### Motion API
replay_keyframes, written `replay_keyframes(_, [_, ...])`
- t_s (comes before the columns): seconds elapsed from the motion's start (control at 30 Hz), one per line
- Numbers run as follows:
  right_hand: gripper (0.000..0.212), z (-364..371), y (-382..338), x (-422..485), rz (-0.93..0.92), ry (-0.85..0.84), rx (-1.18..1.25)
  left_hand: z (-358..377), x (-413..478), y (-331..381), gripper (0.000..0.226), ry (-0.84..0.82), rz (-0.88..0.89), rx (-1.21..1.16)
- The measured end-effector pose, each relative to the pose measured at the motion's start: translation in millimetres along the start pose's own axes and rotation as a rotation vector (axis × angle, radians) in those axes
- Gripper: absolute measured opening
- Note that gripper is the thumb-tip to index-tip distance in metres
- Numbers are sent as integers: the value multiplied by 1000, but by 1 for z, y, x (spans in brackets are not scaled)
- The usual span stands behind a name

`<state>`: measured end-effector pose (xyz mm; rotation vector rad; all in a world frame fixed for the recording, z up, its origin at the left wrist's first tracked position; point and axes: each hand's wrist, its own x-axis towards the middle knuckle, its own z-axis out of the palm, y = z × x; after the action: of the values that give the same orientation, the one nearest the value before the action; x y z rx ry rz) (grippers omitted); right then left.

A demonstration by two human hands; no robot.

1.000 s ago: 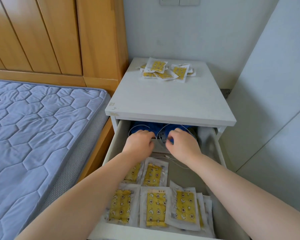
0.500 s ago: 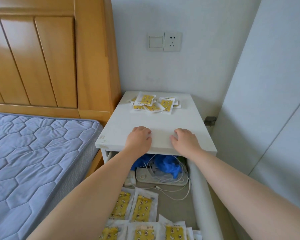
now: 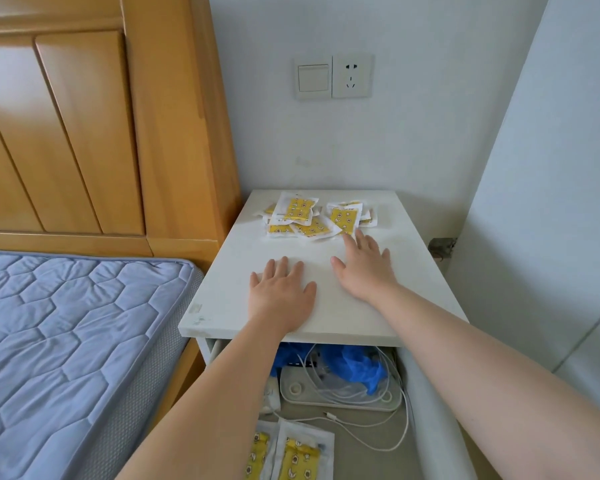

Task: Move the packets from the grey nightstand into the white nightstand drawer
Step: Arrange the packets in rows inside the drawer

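A pale nightstand top (image 3: 236,282) fills the corner between bed (image 3: 66,341) and wall (image 3: 413,150). Both hands lie flat on it, fingers straight, holding nothing. The left hand (image 3: 281,296) is nearer the front edge. The right hand (image 3: 364,268) is farther in, fingertips at the heaped packets (image 3: 312,218); contact is hard to judge. Beneath the forearms, the open drawer (image 3: 430,410) holds other packets (image 3: 291,452), cut off by the frame.

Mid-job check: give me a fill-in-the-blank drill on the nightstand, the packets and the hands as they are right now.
The pile of packets lies on the nightstand top, nearest the ___ hand.
The left hand holds ___.
The drawer beneath stands ___.
The crumpled bag in it is ___.
Missing words: right; nothing; open; blue.
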<state>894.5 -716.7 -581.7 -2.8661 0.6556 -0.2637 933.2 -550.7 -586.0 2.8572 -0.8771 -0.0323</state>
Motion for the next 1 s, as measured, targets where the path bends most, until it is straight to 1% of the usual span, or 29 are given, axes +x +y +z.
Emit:
replay_keyframes(0.1, [55, 2, -6, 20, -107, 31, -3, -1, -1, 1, 57, 42, -5, -35])
replay_keyframes(0.23, [51, 5, -8, 35, -101, -95, -41, -5, -3, 3, 56, 67, -13, -67])
replay_keyframes(0.3, [50, 4, -7, 35, -115, -117, -43, -6, -4, 2, 55, 81, -22, -94])
replay_keyframes(0.4, [48, 2, -6, 23, -158, -74, -38, -7, -6, 2, 56, 99, -45, -154])
replay_keyframes(0.47, [46, 2, -4, 7, -206, -41, 9, -6, -7, 2, 58, 118, -53, -189])
replay_keyframes(0.53, [38, 2, 1, -12, -261, 19, 144, -6, -7, 2, 58, 136, -49, -217])
replay_keyframes(0.6, [28, 0, 7, -30, -282, 152, 337, -6, -8, 2, 57, 147, -40, -227])
replay_keyframes(0.67, [21, -6, 12, -36, -221, 344, 466, -6, -8, 1, 56, 142, -37, -226])
replay_keyframes(0.7, [20, -8, 13, -36, -160, 396, 476, -6, -8, 1, 56, 131, -34, -223])
replay_keyframes(0.73, [24, -9, 12, -34, -88, 392, 454, -6, -8, 1, 56, 119, -29, -219])
replay_keyframes(0.8, [32, -8, 10, -28, 29, 299, 425, -6, -8, 2, 56, 98, -13, -206])
replay_keyframes(0.83, [34, -7, 9, -25, 36, 258, 468, -6, -7, 2, 57, 89, -5, -194])
replay_keyframes(0.93, [40, -10, 6, -18, -46, 160, 778, -6, -6, 2, 59, 82, 16, -163])
replay_keyframes(0.97, [43, -11, 6, -14, -62, 148, 842, -6, -6, 2, 59, 83, 22, -156])
replay_keyframes(1.0, [46, -11, 8, -9, -62, 158, 850, -7, -6, 3, 60, 84, 29, -150])
